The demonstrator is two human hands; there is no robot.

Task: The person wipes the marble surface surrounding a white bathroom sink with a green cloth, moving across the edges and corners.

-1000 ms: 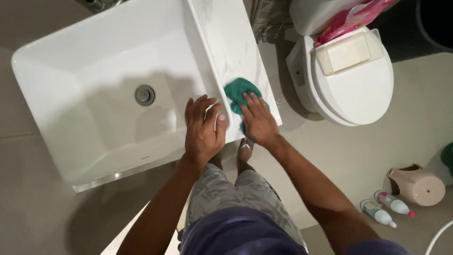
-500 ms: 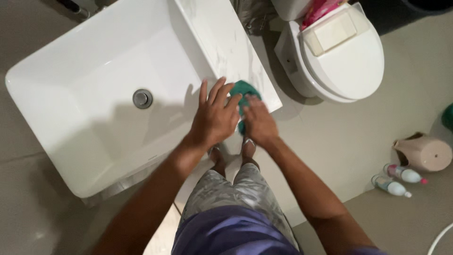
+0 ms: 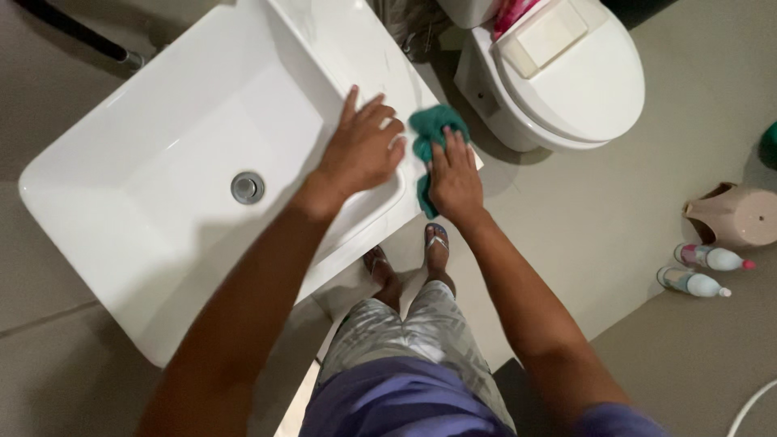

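A white rectangular sink (image 3: 162, 235) with a metal drain (image 3: 247, 187) fills the left of the head view. My left hand (image 3: 360, 150) lies flat, fingers spread, on the sink's right rim. My right hand (image 3: 453, 178) presses a teal cloth (image 3: 433, 129) against the white counter ledge (image 3: 356, 48) at the sink's front right corner. The cloth bunches above my fingers and a strip hangs down past the edge under my palm.
A white toilet (image 3: 566, 81) with its lid down stands to the right, a pink item on its tank. On the beige floor at far right lie a pink jug (image 3: 732, 214) and two small bottles (image 3: 700, 271). My sandalled feet (image 3: 409, 259) stand below the sink.
Both hands have moved along the rim toward the sink's right corner. The cloth has slid with my right hand and now hangs partly over the edge.
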